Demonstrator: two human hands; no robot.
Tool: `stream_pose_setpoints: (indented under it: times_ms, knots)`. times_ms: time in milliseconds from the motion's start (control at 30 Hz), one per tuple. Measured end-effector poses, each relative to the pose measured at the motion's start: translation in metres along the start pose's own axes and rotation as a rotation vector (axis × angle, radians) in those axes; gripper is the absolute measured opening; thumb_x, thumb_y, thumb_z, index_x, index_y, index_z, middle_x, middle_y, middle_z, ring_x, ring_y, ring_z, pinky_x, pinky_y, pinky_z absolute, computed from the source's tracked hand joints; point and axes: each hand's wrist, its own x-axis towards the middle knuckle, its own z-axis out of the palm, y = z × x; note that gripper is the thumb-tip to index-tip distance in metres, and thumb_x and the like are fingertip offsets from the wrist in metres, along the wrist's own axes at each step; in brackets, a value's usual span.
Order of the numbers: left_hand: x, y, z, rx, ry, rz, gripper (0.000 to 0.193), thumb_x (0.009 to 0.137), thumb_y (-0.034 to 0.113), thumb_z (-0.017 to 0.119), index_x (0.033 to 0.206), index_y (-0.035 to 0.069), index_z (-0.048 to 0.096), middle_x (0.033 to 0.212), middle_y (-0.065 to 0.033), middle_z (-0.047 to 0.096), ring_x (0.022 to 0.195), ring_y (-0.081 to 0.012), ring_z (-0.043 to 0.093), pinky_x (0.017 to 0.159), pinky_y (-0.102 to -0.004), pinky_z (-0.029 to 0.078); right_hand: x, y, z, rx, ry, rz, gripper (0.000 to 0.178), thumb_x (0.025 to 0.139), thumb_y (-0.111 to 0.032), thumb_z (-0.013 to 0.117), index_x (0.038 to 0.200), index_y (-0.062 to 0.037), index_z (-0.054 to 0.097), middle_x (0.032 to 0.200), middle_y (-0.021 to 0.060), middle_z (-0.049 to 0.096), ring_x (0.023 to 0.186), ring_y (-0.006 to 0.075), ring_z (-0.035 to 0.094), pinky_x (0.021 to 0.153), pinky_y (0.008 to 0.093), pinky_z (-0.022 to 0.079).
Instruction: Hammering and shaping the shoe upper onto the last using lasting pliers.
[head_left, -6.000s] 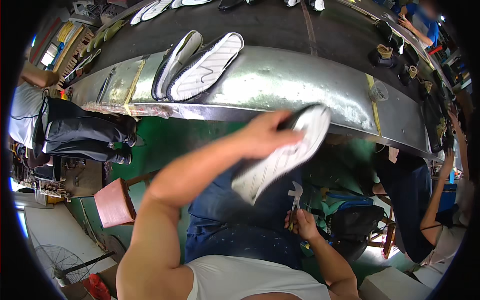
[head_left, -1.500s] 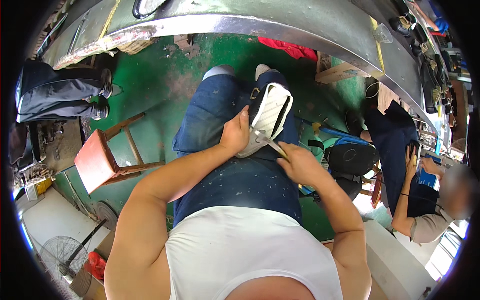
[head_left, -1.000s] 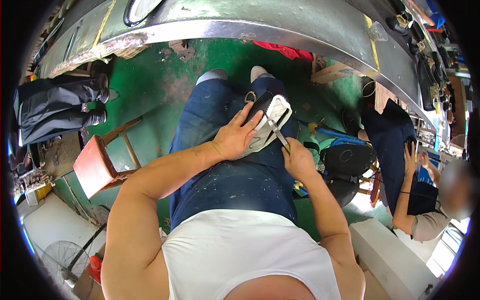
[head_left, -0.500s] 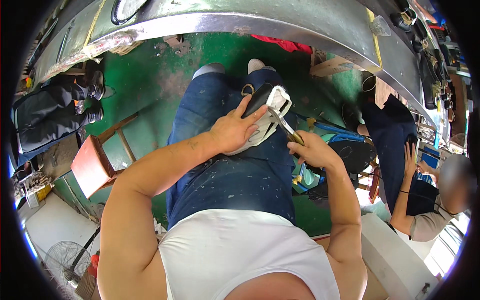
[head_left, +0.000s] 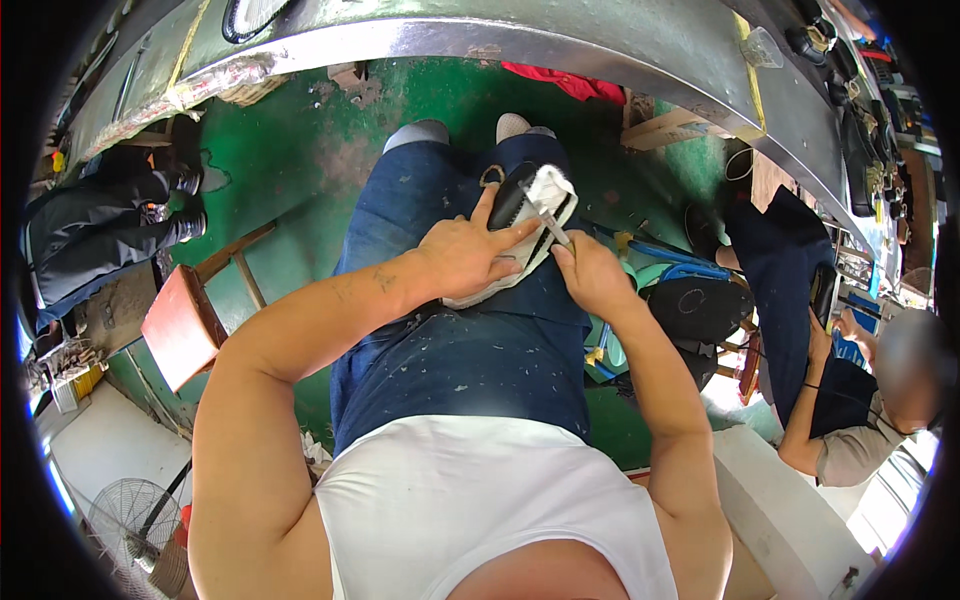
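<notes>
Across my lap, on my blue trousers, lies a shoe (head_left: 513,202) with a smooth black part and a ragged white lining edge. Gripping it from the left is my left hand (head_left: 465,256), with the fingers spread over the white and black parts. My right hand (head_left: 598,274) is closed round a pair of metal pincers (head_left: 550,222), whose handles are mostly hidden in the palm. The head of the pincers meets the white edge on the right of the shoe; whether its jaws pinch the material I cannot tell. A small brown loop (head_left: 491,176) shows beyond my left fingertips.
A metal-topped bench (head_left: 480,42) curves across the far side. An orange-seated stool (head_left: 183,325) stands left, a fan (head_left: 130,520) lower left. At right are a black round seat (head_left: 697,308) and a co-worker (head_left: 790,300); another person's legs (head_left: 100,220) show far left.
My right hand has moved up and left, bringing the pincers steeper over the white edge. The shoe has turned slightly under my left hand. The co-worker's hands at right have shifted.
</notes>
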Motion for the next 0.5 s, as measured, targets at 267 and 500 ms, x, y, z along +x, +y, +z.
stream_pose_setpoints:
  times_ms: [267, 500]
  knots:
    - [-0.018, -0.036, 0.079, -0.69, 0.356, -0.069, 0.088, 0.088, 0.022, 0.07, 0.157, 0.0, 0.02, 0.144, -0.03, 0.049, 0.132, -0.0365, 0.052, 0.111, -0.0354, 0.039, -0.028, -0.021, -0.01, 0.151, 0.038, 0.015, 0.035, 0.101, -0.033, 0.051, 0.11, -0.0002, 0.06, 0.099, 0.0263, 0.066, 0.093, 0.0466, 0.063, 0.08, 0.0523, 0.05]
    - [-0.049, -0.024, 0.008, -0.284, 0.196, 0.018, 0.095, 0.078, 0.013, 0.075, 0.155, 0.003, 0.02, 0.127, -0.0289, 0.059, 0.117, -0.0429, 0.059, 0.102, -0.0431, 0.046, -0.057, 0.012, 0.025, 0.4, -0.043, 0.098, 0.033, 0.103, -0.026, 0.051, 0.113, 0.0039, 0.059, 0.095, 0.0192, 0.068, 0.084, 0.0327, 0.067, 0.079, 0.0405, 0.053]
